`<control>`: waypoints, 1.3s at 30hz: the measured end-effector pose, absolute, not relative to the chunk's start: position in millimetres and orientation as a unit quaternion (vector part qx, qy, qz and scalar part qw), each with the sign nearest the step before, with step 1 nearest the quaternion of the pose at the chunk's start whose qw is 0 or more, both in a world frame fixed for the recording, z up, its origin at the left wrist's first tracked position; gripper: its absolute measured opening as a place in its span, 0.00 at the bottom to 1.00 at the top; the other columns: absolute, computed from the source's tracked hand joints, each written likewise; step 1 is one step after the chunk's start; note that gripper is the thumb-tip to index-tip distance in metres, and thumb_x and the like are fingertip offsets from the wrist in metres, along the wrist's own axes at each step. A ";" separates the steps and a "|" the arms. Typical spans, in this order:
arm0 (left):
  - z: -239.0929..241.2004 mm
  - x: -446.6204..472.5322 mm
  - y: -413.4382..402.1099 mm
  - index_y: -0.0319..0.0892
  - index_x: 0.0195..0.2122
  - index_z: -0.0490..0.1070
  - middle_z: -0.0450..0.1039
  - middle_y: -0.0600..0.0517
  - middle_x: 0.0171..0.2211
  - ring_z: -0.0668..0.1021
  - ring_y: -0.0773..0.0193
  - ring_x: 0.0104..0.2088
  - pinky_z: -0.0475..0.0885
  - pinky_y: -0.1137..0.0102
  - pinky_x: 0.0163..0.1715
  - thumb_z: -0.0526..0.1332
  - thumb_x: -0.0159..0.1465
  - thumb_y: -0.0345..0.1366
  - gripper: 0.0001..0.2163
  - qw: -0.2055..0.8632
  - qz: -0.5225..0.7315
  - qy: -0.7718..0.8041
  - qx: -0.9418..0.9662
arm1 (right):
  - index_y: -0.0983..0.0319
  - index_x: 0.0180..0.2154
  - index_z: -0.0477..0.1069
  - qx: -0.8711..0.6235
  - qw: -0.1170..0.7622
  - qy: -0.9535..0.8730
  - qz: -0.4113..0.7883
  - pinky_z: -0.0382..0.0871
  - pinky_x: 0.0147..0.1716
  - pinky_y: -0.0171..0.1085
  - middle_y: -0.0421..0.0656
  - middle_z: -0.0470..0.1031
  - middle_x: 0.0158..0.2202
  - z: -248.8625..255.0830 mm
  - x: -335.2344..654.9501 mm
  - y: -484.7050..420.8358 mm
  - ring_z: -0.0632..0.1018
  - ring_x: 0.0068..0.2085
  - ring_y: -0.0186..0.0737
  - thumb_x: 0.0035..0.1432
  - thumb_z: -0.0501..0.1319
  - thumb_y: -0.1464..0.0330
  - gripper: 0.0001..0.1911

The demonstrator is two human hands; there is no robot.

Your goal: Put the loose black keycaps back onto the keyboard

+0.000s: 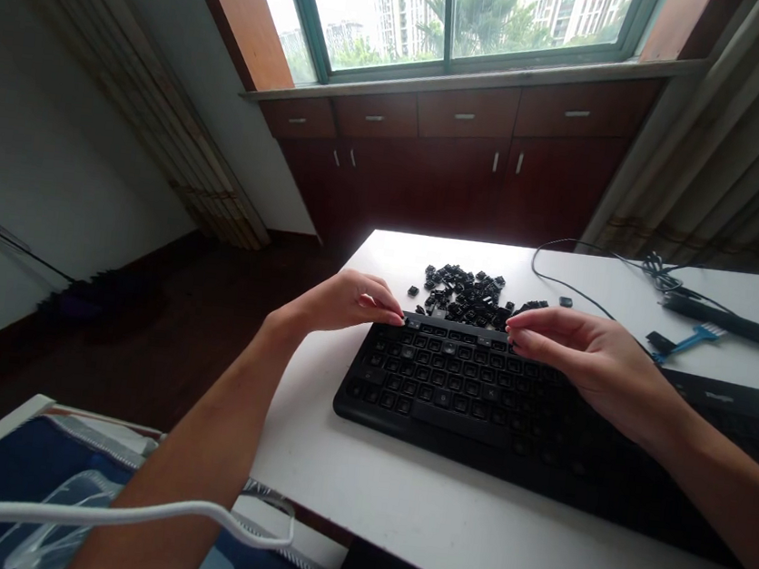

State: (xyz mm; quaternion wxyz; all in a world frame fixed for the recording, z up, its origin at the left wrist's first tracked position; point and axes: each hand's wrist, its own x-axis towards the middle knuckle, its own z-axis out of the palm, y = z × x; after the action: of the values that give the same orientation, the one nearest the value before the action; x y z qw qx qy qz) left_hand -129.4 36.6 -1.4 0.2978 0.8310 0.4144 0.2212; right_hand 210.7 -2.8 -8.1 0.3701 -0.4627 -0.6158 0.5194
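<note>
A black keyboard (476, 401) lies on the white table (434, 528). Behind it sits a pile of loose black keycaps (470, 297). My left hand (343, 301) reaches over the keyboard's far left corner, fingers pressed together at the top row; what they pinch is too small to make out. My right hand (584, 353) hovers over the keyboard's top edge near the middle, fingers drawn together with the tips pointing left at the top row of keys.
A black cable (577, 293) curls across the table's far side to a dark device (718, 316). A blue brush-like tool (685, 340) lies beside it. Wooden cabinets (462, 161) stand under the window. A white cord (120, 518) crosses the lower left.
</note>
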 end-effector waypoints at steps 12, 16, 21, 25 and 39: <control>-0.2 -130.5 37.0 0.41 0.39 0.83 0.79 0.47 0.35 0.78 0.66 0.33 0.73 0.73 0.32 0.69 0.62 0.43 0.11 0.295 0.205 0.411 0.838 | 0.57 0.43 0.81 -0.459 0.363 -0.627 0.514 0.76 0.49 0.45 0.45 0.83 0.43 -8.3 211.5 -2.5 0.82 0.43 0.45 0.51 0.72 0.55 0.19; -0.1 -132.6 36.4 0.42 0.41 0.82 0.78 0.47 0.37 0.79 0.65 0.35 0.74 0.73 0.34 0.68 0.62 0.43 0.11 0.312 0.197 0.414 0.832 | 0.56 0.42 0.81 -0.463 0.361 -0.624 0.515 0.75 0.48 0.41 0.44 0.83 0.42 -6.8 211.1 -3.0 0.82 0.43 0.43 0.51 0.72 0.57 0.17; -1.4 -133.8 37.4 0.43 0.43 0.81 0.78 0.47 0.39 0.79 0.64 0.37 0.76 0.71 0.36 0.69 0.61 0.45 0.13 0.311 0.195 0.417 0.832 | 0.56 0.42 0.81 -0.464 0.357 -0.627 0.513 0.75 0.47 0.40 0.43 0.83 0.42 -6.4 211.6 -2.7 0.82 0.43 0.43 0.52 0.72 0.58 0.16; -3.0 -132.9 37.9 0.44 0.44 0.81 0.78 0.47 0.41 0.79 0.65 0.37 0.75 0.71 0.37 0.67 0.63 0.43 0.12 0.286 0.193 0.403 0.848 | 0.56 0.43 0.81 -0.462 0.354 -0.631 0.512 0.75 0.48 0.41 0.44 0.83 0.42 -6.9 211.3 -2.7 0.82 0.44 0.44 0.52 0.72 0.57 0.17; -1.6 -135.3 38.1 0.46 0.45 0.81 0.79 0.48 0.41 0.80 0.63 0.38 0.75 0.70 0.38 0.66 0.65 0.41 0.10 0.244 0.196 0.374 0.873 | 0.56 0.43 0.81 -0.460 0.361 -0.636 0.504 0.75 0.47 0.41 0.44 0.83 0.42 -9.9 213.0 -0.9 0.83 0.43 0.44 0.52 0.72 0.57 0.17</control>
State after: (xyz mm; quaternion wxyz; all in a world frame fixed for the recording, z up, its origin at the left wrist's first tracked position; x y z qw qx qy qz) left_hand -135.3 38.1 -1.6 0.2439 0.8733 0.3737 0.1956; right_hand 213.0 -0.9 -9.9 0.3612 -0.4596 -0.6358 0.5041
